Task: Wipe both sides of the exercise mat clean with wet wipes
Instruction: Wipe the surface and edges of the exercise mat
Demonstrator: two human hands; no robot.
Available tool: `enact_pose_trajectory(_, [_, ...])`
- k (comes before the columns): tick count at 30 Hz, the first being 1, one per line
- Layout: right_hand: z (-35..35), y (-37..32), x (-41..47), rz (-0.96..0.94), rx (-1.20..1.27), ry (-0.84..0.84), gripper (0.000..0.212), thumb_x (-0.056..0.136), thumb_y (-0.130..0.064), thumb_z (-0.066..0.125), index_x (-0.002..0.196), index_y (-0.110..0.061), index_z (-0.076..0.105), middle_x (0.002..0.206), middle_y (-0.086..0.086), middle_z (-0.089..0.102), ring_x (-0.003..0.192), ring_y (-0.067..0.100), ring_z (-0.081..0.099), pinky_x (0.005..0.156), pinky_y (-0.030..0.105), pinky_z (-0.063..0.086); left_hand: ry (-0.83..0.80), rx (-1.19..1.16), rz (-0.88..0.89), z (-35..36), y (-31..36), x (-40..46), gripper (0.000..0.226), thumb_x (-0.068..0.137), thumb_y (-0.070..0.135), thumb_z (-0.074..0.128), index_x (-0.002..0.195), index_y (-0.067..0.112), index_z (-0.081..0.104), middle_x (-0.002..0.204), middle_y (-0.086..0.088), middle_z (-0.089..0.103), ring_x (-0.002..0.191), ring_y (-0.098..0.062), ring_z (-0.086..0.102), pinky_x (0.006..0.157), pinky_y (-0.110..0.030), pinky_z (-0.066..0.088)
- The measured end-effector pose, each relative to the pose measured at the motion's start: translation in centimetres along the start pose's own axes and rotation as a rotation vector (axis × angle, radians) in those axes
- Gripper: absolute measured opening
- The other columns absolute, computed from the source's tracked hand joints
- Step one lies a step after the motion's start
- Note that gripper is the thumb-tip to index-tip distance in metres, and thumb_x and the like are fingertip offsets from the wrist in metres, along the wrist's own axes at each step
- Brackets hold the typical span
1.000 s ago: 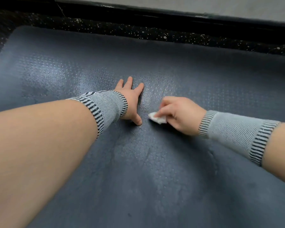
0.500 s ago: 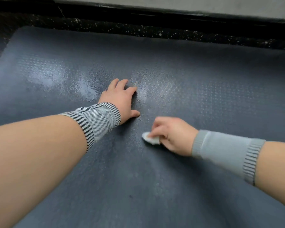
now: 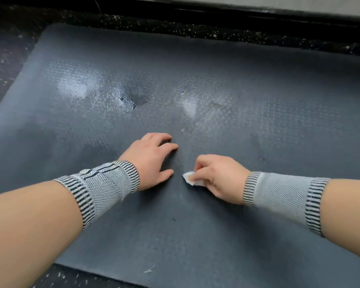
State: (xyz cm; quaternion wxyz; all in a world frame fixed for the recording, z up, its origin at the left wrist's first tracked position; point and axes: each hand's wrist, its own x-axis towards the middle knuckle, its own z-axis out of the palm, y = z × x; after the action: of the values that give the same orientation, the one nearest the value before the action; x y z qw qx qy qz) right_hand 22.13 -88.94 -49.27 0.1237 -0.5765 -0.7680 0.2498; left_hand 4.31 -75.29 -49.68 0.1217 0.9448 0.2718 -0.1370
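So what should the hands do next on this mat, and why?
Probably draw the right hand, which pinches the wet wipe, toward the near edge of the exercise mat. The far part glistens wet; the near part looks dull and dry. The left hand can stay braced on the mat.

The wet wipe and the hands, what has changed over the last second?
The right hand has dragged the wet wipe toward the person across the mat. The left hand slid back with it and its fingers now arch. Unchanged: the right hand pinches the wipe against the mat, and the left hand holds nothing.
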Motion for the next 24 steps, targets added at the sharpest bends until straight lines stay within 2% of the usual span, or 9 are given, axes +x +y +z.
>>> enact_pose_trajectory(2, [-1.3, 1.5, 1.6, 0.101, -0.059, 0.111, 0.018, 0.091, -0.020, 0.058, 0.095, -0.014, 0.074, 0.093, 0.012, 0.059, 0.081, 0.032, 0.060, 0.070, 0.032, 0.045, 0.000, 0.011, 0.005, 0.0, 0.2, -0.2, 0.071, 0.082, 0.053, 0.063, 0.144, 0.027, 0.041, 0.152, 0.002, 0.030, 0.138, -0.021, 0.027, 0.112, -0.036, 0.030])
enact_pose_trajectory(4, [-2.7, 4.1, 3.8, 0.344, -0.118, 0.303, 0.023, 0.094, -0.025, 0.053, 0.107, -0.016, 0.070, 0.099, 0.009, 0.055, 0.091, 0.030, 0.058, 0.079, 0.028, 0.042, -0.003, 0.019, 0.010, 0.1, 0.5, -0.3, 0.070, 0.083, 0.053, 0.061, 0.145, 0.027, 0.039, 0.152, 0.002, 0.029, 0.139, -0.020, 0.026, 0.113, -0.036, 0.029])
enact_pose_trajectory(7, [-2.3, 5.3, 5.0, 0.559, -0.193, 0.293, 0.025, 0.096, -0.027, 0.050, 0.114, -0.019, 0.066, 0.104, 0.004, 0.050, 0.097, 0.027, 0.055, 0.080, 0.024, 0.038, -0.030, 0.037, 0.026, 0.3, 0.8, -0.8, 0.072, 0.085, 0.052, 0.059, 0.147, 0.026, 0.035, 0.154, 0.002, 0.026, 0.140, -0.020, 0.023, 0.114, -0.037, 0.028])
enact_pose_trajectory(11, [1.6, -0.4, 1.5, 0.292, -0.117, 0.219, 0.015, 0.088, -0.015, 0.058, 0.097, -0.018, 0.070, 0.094, 0.010, 0.056, 0.083, 0.032, 0.056, 0.068, 0.030, 0.040, -0.056, 0.074, 0.058, 0.6, 0.5, -1.8, 0.075, 0.085, 0.052, 0.057, 0.149, 0.025, 0.030, 0.155, 0.001, 0.022, 0.141, -0.020, 0.020, 0.113, -0.038, 0.028])
enact_pose_trajectory(15, [2.6, -4.1, -2.0, 0.085, 0.031, -0.060, 0.018, 0.086, -0.012, 0.058, 0.095, -0.018, 0.072, 0.093, 0.006, 0.059, 0.080, 0.029, 0.058, 0.068, 0.032, 0.048, -0.084, 0.082, 0.058, 0.9, 0.2, -3.0, 0.077, 0.085, 0.053, 0.055, 0.151, 0.026, 0.026, 0.156, 0.002, 0.018, 0.142, -0.020, 0.018, 0.114, -0.038, 0.027])
enact_pose_trajectory(17, [1.5, -2.9, -0.6, 0.147, -0.021, 0.016, 0.019, 0.090, -0.018, 0.054, 0.097, -0.017, 0.072, 0.096, 0.008, 0.058, 0.084, 0.030, 0.059, 0.072, 0.033, 0.047, -0.091, 0.086, 0.070, 1.1, 0.1, -3.5, 0.077, 0.085, 0.053, 0.054, 0.151, 0.027, 0.024, 0.157, 0.001, 0.017, 0.142, -0.021, 0.017, 0.114, -0.038, 0.027])
enact_pose_trajectory(19, [0.0, -0.6, 1.7, 0.368, -0.080, 0.205, 0.025, 0.094, -0.025, 0.049, 0.104, -0.016, 0.070, 0.102, 0.009, 0.055, 0.091, 0.031, 0.056, 0.078, 0.033, 0.046, -0.095, 0.093, 0.091, 1.2, 0.2, -3.7, 0.076, 0.086, 0.051, 0.054, 0.151, 0.027, 0.024, 0.157, 0.001, 0.016, 0.143, -0.021, 0.016, 0.114, -0.039, 0.027])
enact_pose_trajectory(21, [-0.4, 0.8, 2.6, 0.588, -0.131, 0.276, 0.028, 0.097, -0.030, 0.046, 0.112, -0.017, 0.066, 0.105, 0.005, 0.051, 0.094, 0.026, 0.053, 0.081, 0.029, 0.044, -0.088, 0.091, 0.098, 1.1, 0.4, -3.6, 0.074, 0.086, 0.048, 0.053, 0.150, 0.026, 0.026, 0.157, 0.000, 0.016, 0.143, -0.022, 0.016, 0.114, -0.039, 0.027])
enact_pose_trajectory(24, [2.5, -2.3, 0.7, 0.519, -0.117, 0.188, 0.026, 0.097, -0.027, 0.046, 0.113, -0.023, 0.066, 0.106, 0.001, 0.050, 0.095, 0.024, 0.052, 0.079, 0.028, 0.041, -0.050, 0.057, 0.112, 0.7, 1.0, -2.4, 0.070, 0.085, 0.038, 0.054, 0.149, 0.023, 0.030, 0.157, -0.001, 0.019, 0.142, -0.022, 0.018, 0.115, -0.038, 0.026])
